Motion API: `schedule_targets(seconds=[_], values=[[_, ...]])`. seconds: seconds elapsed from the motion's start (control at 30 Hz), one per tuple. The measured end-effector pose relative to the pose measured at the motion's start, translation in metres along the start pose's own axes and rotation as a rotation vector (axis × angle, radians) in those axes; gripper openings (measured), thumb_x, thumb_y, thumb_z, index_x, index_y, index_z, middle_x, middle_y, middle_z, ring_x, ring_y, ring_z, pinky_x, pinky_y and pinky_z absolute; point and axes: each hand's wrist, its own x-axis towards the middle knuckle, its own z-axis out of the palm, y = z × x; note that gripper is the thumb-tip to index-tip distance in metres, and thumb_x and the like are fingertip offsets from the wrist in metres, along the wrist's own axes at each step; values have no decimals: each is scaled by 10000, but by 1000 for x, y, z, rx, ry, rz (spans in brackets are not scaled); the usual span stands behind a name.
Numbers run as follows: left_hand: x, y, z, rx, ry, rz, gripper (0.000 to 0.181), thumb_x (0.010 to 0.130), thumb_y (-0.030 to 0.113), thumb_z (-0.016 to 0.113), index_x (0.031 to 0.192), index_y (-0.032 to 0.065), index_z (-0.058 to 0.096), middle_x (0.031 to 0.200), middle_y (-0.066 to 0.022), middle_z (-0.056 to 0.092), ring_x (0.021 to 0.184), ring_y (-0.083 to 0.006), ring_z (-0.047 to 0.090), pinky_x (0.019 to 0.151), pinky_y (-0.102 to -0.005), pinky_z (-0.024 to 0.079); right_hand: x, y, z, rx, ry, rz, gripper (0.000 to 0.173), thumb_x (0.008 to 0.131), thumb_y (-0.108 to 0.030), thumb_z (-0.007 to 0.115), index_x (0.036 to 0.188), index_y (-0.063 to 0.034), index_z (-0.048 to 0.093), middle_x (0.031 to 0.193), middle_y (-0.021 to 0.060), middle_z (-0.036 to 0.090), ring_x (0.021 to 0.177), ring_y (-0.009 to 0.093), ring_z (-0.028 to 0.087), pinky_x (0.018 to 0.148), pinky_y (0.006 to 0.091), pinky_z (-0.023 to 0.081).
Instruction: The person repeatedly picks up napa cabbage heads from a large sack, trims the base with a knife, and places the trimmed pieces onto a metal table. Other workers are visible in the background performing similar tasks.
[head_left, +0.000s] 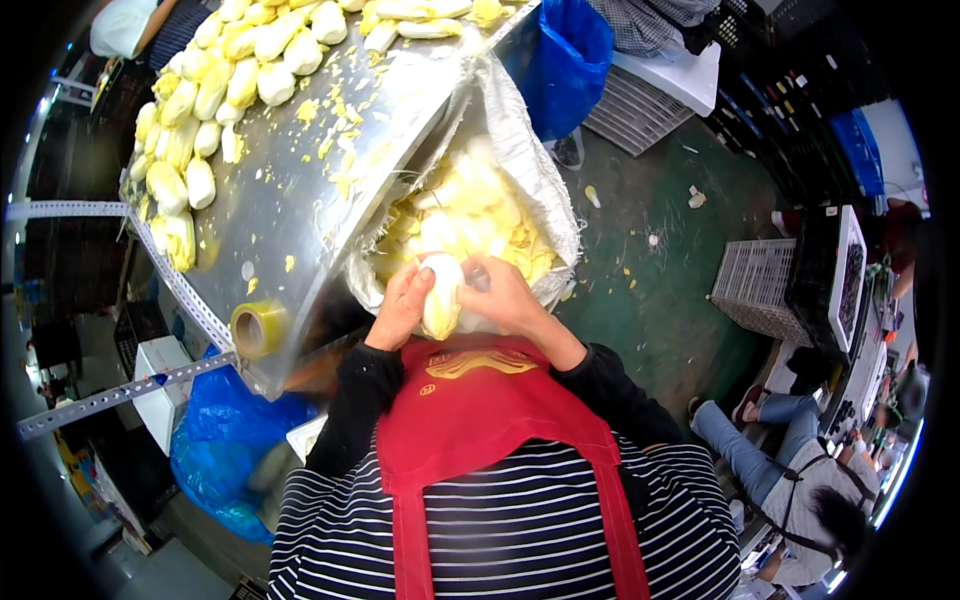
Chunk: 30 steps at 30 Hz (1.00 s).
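Note:
A small Chinese cabbage head (442, 296), white at its base and yellow at its leafy end, is held over a sack. My left hand (405, 296) grips its left side, thumb near the base. My right hand (504, 294) is at its other side with bent fingers; a small dark grey object shows between them, too unclear to name. Below the hands, a white woven sack (525, 127) stands open, holding loose yellow and white cabbage leaves (480, 217). To the left, many cabbage heads (180, 142) lie piled on a metal table (292, 180) strewn with leaf scraps.
A roll of yellow tape (259, 330) sits at the table's near corner, beside a perforated metal frame (176, 289). Blue bags (570, 67) stand beyond the sack and at lower left. Crates (754, 289) are at right. A person (806, 480) is at lower right.

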Motion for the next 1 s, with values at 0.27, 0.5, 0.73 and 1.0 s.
schedule_targets(seconds=[0.27, 0.5, 0.73, 1.0], values=[[2, -6, 0, -90, -73, 81, 459, 910, 320, 548, 1232, 9, 449, 1051, -36, 558, 948, -99, 528, 839, -241, 426, -3, -9, -1, -87, 40, -7, 282, 672, -191, 670, 849, 1, 561, 645, 92, 555, 574, 167, 530, 556, 298, 442], [7, 0, 6, 190, -60, 141, 528, 845, 338, 620, 1217, 12, 433, 1051, -35, 535, 959, -106, 505, 852, -253, 409, -6, -4, -6, -117, 89, -38, 263, 680, -187, 644, 838, 4, 558, 640, 101, 554, 570, 182, 527, 555, 307, 437], [6, 0, 13, -26, -153, 124, 427, 896, 288, 557, 1219, 30, 447, 1077, -43, 538, 978, -105, 509, 857, -259, 430, -20, -32, -19, -97, 30, 102, 214, 698, -156, 617, 830, 0, 553, 632, 85, 552, 556, 161, 530, 529, 293, 433], [7, -2, -34, -184, 115, 55, 592, 889, 502, 498, 1191, -6, 478, 1054, -83, 591, 937, -156, 579, 817, -286, 474, -25, -23, -56, 129, 163, 166, 152, 786, -110, 636, 906, -21, 614, 680, -5, 574, 572, 60, 521, 514, 214, 417]])
